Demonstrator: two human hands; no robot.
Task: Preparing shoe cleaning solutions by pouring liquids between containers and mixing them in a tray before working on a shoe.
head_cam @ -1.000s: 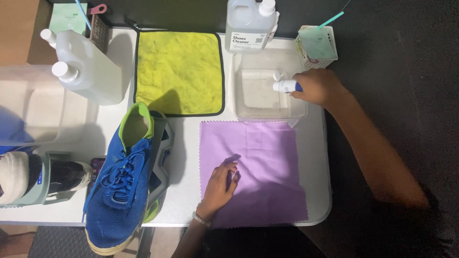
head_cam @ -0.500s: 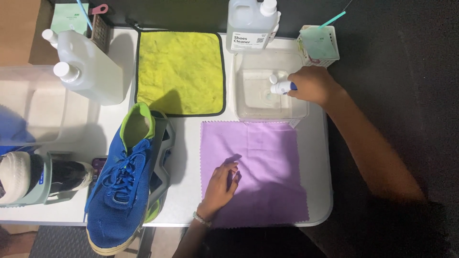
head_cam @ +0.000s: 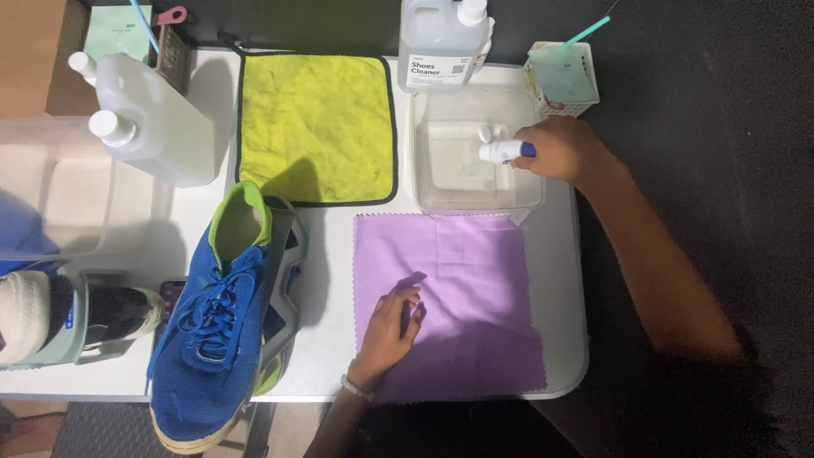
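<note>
My right hand (head_cam: 563, 150) grips a small white bottle (head_cam: 500, 152) with a blue band, held sideways over the right side of a clear plastic tub (head_cam: 441, 193). My left hand (head_cam: 389, 329) rests on the near left part of a purple cloth (head_cam: 475, 288) spread flat on the white table (head_cam: 331, 254), fingers slightly curled and holding nothing. A blue shoe (head_cam: 216, 314) with a green collar lies left of the cloth, toe toward me.
A yellow cloth (head_cam: 315, 125) lies behind the shoe. A clear cleaner jug (head_cam: 439, 41) stands at the back, a white jug (head_cam: 151, 119) at the left. A small mesh basket (head_cam: 560, 78) sits at the back right. Another shoe (head_cam: 59, 315) rests at the left edge.
My right hand has moved the small bottle left, further over the clear tub. My left hand stays on the purple cloth.
</note>
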